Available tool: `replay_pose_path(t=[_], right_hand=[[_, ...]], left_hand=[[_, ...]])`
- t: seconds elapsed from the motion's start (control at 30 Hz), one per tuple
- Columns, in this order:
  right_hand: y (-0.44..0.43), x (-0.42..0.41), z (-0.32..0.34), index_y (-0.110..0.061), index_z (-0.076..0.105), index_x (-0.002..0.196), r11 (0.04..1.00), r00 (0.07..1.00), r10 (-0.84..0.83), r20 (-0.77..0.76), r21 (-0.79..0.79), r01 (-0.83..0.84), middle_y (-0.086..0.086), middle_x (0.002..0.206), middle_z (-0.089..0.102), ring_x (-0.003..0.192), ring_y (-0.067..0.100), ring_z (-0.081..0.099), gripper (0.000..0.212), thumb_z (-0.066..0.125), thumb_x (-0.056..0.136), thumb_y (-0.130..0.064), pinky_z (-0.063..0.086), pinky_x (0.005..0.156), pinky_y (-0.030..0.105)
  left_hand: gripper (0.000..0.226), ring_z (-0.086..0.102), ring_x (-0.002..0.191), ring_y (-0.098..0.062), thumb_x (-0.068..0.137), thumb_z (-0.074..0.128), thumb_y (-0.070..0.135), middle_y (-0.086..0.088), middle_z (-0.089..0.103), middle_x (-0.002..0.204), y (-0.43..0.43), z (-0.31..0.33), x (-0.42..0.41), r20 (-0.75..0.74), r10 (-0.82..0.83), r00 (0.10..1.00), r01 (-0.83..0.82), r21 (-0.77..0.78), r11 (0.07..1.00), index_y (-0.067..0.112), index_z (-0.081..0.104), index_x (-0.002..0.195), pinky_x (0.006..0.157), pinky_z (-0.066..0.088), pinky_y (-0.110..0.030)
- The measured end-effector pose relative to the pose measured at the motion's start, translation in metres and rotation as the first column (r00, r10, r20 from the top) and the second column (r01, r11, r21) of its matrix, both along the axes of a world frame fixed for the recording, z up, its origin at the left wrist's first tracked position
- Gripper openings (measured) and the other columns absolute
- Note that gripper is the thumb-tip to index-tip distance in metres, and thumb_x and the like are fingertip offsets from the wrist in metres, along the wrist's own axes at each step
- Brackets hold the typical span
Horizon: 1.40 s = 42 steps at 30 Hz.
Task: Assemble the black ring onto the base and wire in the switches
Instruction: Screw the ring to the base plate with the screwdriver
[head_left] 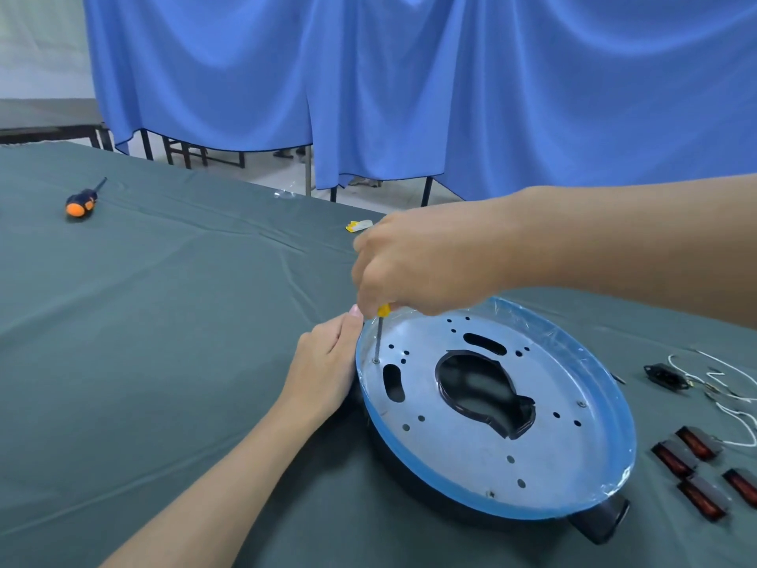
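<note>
A round metal base (471,436) with a blue film-covered rim lies on the table right of centre, and the black ring (602,522) shows beneath its near edge. My right hand (413,268) grips a yellow-handled screwdriver (380,330) held upright, its tip on a screw near the base's left rim. Beside that rim my left hand (323,371) rests against the base's outer edge, fingers fairly straight. Several red rocker switches (696,469) lie to the right of the base.
White wires (733,387) and a black socket part (665,375) lie at the far right. An orange and black screwdriver (82,202) lies far left on the green tablecloth (164,321). A small yellow and white piece (358,226) sits beyond my right hand. Blue curtains hang behind the table.
</note>
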State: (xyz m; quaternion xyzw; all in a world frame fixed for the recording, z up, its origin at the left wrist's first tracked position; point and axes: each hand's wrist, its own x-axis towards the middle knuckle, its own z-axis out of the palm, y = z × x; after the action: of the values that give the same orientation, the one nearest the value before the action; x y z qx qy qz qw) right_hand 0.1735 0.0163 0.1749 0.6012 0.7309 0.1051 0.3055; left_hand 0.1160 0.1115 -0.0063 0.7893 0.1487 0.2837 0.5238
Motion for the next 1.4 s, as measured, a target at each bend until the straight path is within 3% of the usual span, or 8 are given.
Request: replay_pose_path(t=[0.13, 0.6, 0.73, 0.83, 0.93, 1.07, 1.2, 1.4], right_hand=[[0.002, 0.007, 0.0, -0.015, 0.035, 0.059, 0.995, 0.995, 0.101, -0.021, 0.009, -0.101, -0.002, 0.057, 0.022, 0.065, 0.022, 0.023, 0.03, 0.051, 0.079, 0.0, 0.025, 0.056, 0.034], [-0.007, 0.003, -0.006, -0.009, 0.027, 0.054, 0.98, 0.959, -0.195, -0.206, 0.008, 0.2, 0.007, 0.045, 0.015, 0.05, 0.02, 0.018, 0.038, 0.054, 0.079, -0.005, 0.018, 0.045, 0.026], [0.0, 0.002, -0.004, -0.012, 0.031, 0.05, 0.942, 0.911, -0.329, -0.25, -0.019, 0.335, 0.003, 0.042, 0.023, 0.048, 0.013, 0.032, 0.04, 0.057, 0.08, -0.008, 0.026, 0.038, 0.02], [0.006, 0.003, -0.003, -0.022, 0.05, 0.048, 0.892, 0.849, -0.444, -0.287, -0.051, 0.449, -0.008, 0.044, 0.049, 0.046, -0.001, 0.046, 0.037, 0.059, 0.083, -0.014, 0.031, 0.039, 0.009], [0.01, 0.001, -0.003, -0.029, 0.059, 0.05, 0.848, 0.787, -0.518, -0.335, -0.078, 0.524, -0.01, 0.048, 0.06, 0.047, -0.001, 0.05, 0.033, 0.06, 0.081, -0.018, 0.038, 0.049, 0.017], [0.009, 0.0, -0.007, -0.025, 0.076, 0.073, 0.775, 0.643, -0.594, -0.483, -0.132, 0.618, -0.007, 0.048, 0.06, 0.055, 0.017, 0.05, 0.018, 0.062, 0.082, -0.017, 0.043, 0.056, 0.026], [0.011, 0.003, -0.005, -0.013, 0.076, 0.08, 0.657, 0.458, -0.695, -0.553, -0.23, 0.718, 0.001, 0.052, 0.056, 0.046, 0.017, 0.038, 0.014, 0.063, 0.085, -0.012, 0.031, 0.042, 0.017], [0.018, 0.017, -0.007, 0.003, 0.068, 0.091, 0.307, -0.068, -0.782, -0.62, -0.477, 0.824, 0.011, 0.063, 0.05, 0.028, 0.01, 0.026, 0.023, 0.046, 0.096, -0.001, 0.018, 0.032, 0.011]], left_hand=[[0.049, 0.023, 0.056, -0.013, 0.103, 0.04, 0.036, 0.007, 0.027, 0.054, -0.001, 0.001, 0.0, 0.003, -0.002, 1.0, 0.002, -0.006, 1.0, 0.018, 0.024, 0.06, 0.057, 0.021, -0.034], [0.051, 0.023, 0.058, -0.016, 0.104, 0.036, 0.039, 0.009, 0.026, 0.051, -0.005, 0.003, 0.0, -0.055, 0.051, 0.997, -0.052, -0.021, 0.998, 0.022, 0.022, 0.057, 0.058, 0.022, -0.035], [0.051, 0.024, 0.058, -0.017, 0.104, 0.035, 0.039, 0.009, 0.026, 0.051, -0.006, 0.003, -0.001, -0.063, 0.065, 0.996, -0.065, -0.012, 0.998, 0.021, 0.023, 0.058, 0.059, 0.022, -0.036], [0.049, 0.025, 0.06, -0.019, 0.104, 0.036, 0.038, 0.007, 0.027, 0.052, -0.008, 0.004, -0.002, -0.059, 0.069, 0.996, -0.071, -0.027, 0.997, 0.018, 0.022, 0.061, 0.06, 0.022, -0.036], [0.048, 0.026, 0.063, -0.022, 0.104, 0.038, 0.036, 0.003, 0.029, 0.055, -0.007, 0.004, -0.002, -0.054, 0.075, 0.996, -0.077, -0.041, 0.996, 0.015, 0.022, 0.063, 0.06, 0.022, -0.036], [0.048, 0.027, 0.063, -0.022, 0.104, 0.036, 0.039, 0.004, 0.031, 0.055, -0.007, 0.005, -0.003, -0.071, 0.051, 0.996, -0.054, -0.039, 0.998, 0.011, 0.027, 0.066, 0.06, 0.024, -0.037], [0.047, 0.028, 0.066, -0.021, 0.105, 0.034, 0.039, -0.003, 0.033, 0.062, -0.007, 0.006, -0.002, -0.066, 0.052, 0.996, -0.054, -0.029, 0.998, 0.009, 0.028, 0.068, 0.063, 0.025, -0.037], [0.051, 0.028, 0.064, -0.021, 0.104, 0.033, 0.041, 0.005, 0.03, 0.056, -0.004, 0.003, 0.001, -0.077, 0.026, 0.997, -0.029, -0.039, 0.999, 0.021, 0.023, 0.058, 0.062, 0.025, -0.037]])
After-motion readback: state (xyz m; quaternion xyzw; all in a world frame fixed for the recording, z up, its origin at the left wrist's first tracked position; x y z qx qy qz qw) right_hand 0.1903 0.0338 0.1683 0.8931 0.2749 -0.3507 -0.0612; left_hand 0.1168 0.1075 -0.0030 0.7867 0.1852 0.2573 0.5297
